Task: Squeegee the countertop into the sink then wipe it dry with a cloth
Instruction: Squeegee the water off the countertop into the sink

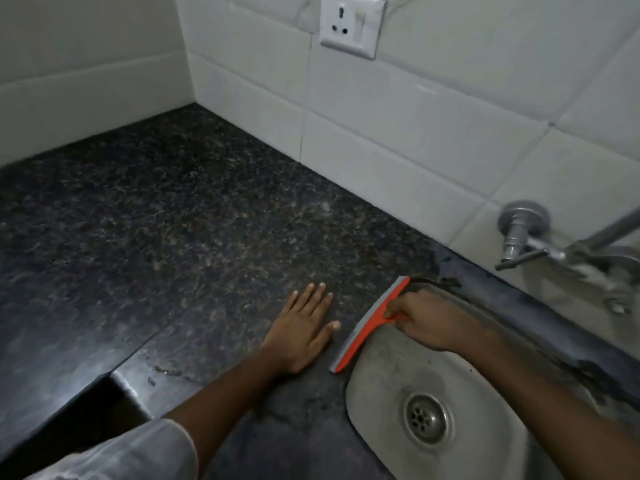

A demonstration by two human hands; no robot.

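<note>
Head cam looks down at a dark speckled stone desk (180,216) that runs into a corner of white wall tiles (398,109). Right hand (427,318) is wrapped around the handle of an orange squeegee (369,323), fingers curled tight on it. The squeegee's grey blade sits right along the left rim of the steel sink (377,382), one end up near the back corner of the sink, the other toward the near edge, so it's basically at the line where desk meets sink. Left hand (304,327) lies flat on the desk just beside the blade, fingers straight and spread, gripping nothing. A light sleeve (131,452) shows on that arm at the bottom. The sink looks dull and stained, with a round drain (427,419) in the middle. Metal tap (526,237) sticks out of the wall at right, and a white wall socket (351,24) sits up top. No cloth in sight anywhere.
</note>
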